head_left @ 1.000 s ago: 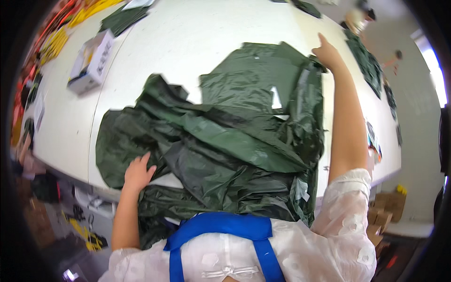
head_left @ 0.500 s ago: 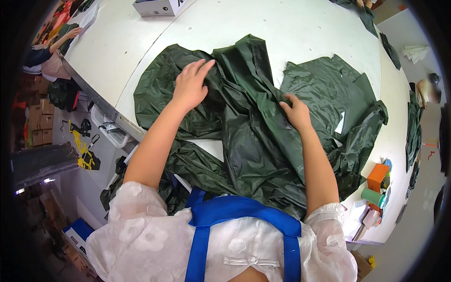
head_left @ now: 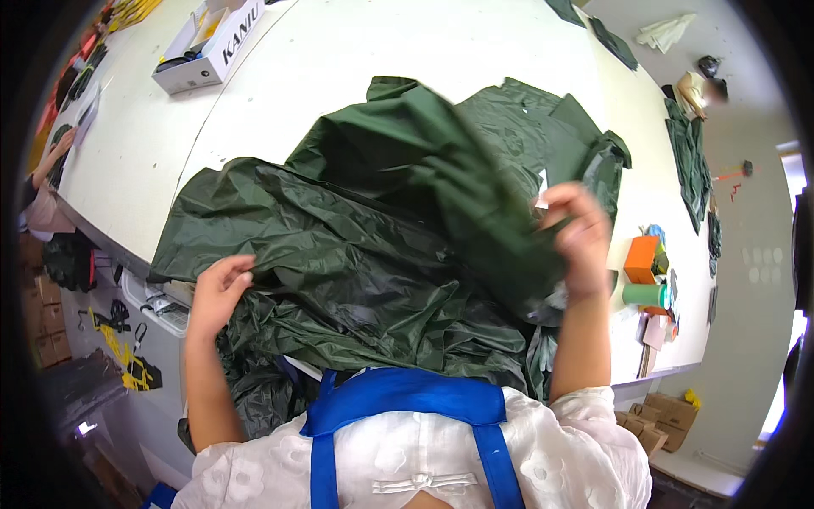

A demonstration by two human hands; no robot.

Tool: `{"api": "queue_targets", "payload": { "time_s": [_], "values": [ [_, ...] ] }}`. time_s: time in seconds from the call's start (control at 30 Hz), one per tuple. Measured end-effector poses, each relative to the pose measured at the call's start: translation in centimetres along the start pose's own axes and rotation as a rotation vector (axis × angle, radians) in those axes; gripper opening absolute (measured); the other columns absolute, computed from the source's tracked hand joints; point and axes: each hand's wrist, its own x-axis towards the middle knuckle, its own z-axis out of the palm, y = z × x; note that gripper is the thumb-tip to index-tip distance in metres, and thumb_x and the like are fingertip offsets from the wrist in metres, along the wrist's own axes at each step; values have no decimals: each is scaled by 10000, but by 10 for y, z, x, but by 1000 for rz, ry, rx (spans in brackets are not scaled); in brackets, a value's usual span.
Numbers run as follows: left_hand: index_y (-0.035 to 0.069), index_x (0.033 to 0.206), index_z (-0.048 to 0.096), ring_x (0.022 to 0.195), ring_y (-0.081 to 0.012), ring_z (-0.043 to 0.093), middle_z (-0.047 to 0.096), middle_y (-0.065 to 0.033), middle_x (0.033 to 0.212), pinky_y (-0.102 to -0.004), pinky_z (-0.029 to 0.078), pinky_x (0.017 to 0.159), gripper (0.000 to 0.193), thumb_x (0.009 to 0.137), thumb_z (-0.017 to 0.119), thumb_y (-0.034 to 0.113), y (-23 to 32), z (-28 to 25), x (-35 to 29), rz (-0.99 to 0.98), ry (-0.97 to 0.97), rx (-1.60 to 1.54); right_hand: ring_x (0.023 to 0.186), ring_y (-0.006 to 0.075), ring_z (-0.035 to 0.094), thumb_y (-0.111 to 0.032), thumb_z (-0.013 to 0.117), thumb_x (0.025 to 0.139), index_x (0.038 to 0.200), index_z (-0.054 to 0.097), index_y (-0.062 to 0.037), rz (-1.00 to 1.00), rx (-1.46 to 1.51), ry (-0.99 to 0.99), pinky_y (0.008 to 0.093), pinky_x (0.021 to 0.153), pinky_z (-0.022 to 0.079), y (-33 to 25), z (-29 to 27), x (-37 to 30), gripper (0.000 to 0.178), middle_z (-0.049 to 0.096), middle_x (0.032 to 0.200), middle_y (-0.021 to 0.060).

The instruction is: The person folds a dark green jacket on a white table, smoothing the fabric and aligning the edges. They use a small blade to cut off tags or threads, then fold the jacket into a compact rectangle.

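A large piece of crinkled, shiny dark green fabric (head_left: 339, 254) lies spread in folds across the table in front of me. At its left edge, my left hand (head_left: 219, 293) has thumb and fingers drawn together on the cloth. My right hand (head_left: 583, 237), smeared by motion, grips the fabric's right part and raises it; this lifted fold (head_left: 458, 187) is blurred as well. Beyond it lies a flatter stack of green fabric pieces (head_left: 530, 119), with a small white tag (head_left: 543, 188) beside my right fingers.
The white table (head_left: 331, 42) carries an open white box (head_left: 212, 51) at the far left. On the right stand an orange box (head_left: 642, 259) and a green thread spool (head_left: 646, 294). Another person's hand (head_left: 61, 146) is at the far-left table edge. Cardboard boxes (head_left: 670, 416) stand below right.
My left hand has come down and left to the fabric's near left edge. My right hand has moved right, lifting a fold. The fabric now spreads farther left, and the view has shifted.
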Motion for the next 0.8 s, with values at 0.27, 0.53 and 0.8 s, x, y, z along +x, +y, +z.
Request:
{"api": "queue_targets", "payload": {
  "time_s": [0.27, 0.53, 0.8],
  "values": [
    [125, 1493, 30, 1187, -307, 487, 211, -192, 1479, -395, 441, 940, 1062, 740, 766, 260, 104, 162, 40, 110, -126, -382, 917, 344, 598, -89, 620, 811, 1057, 568, -36, -24, -229, -972, 419, 803, 484, 74, 166, -76, 257, 610, 985, 141],
    [41, 1209, 511, 941, -350, 607, 609, -194, 1055, -414, 504, 803, 532, 710, 674, 124, 53, 181, 59, 267, 50, 671, 839, 332, 612, -105, 646, 786, 1029, 585, -30, -45, -207, -908, 404, 754, 486, 89, 175, -95, 262, 611, 872, 146],
    [59, 1273, 471, 1176, -256, 494, 532, -94, 1280, -401, 376, 1026, 404, 870, 463, 74, 25, 119, 35, 167, 119, -1547, 998, 206, 568, -256, 756, 749, 1293, 473, -39, 63, -303, -601, 327, 899, 444, 88, 91, -55, 650, 588, 1085, 108]
  ]
}}
